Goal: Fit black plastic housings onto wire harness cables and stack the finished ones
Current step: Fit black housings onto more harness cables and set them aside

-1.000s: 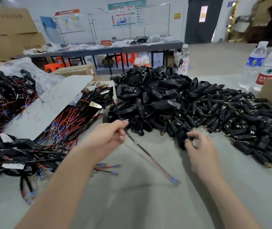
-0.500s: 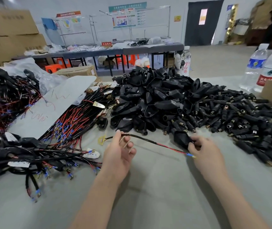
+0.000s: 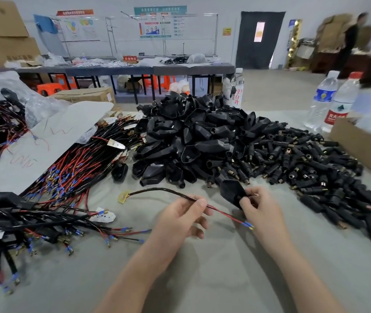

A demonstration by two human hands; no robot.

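Black plastic housing (image 3: 233, 192) sits pinched in the right hand (image 3: 259, 211), grip closed on its near end. The left hand (image 3: 180, 220) pinches a wire harness cable (image 3: 157, 190) mid-length above the tabletop (image 3: 202, 279), its red leads pointing rightward, probably ready for threading; the housing's opening is hidden.

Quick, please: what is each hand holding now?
Left hand: pinches the wire harness cable.
Right hand: holds a black plastic housing.

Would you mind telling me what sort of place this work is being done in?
Probably a factory assembly workshop: a heap of black plastic housings beside bundled wire harness cables, stacked cardboard boxes, and more worktables behind.
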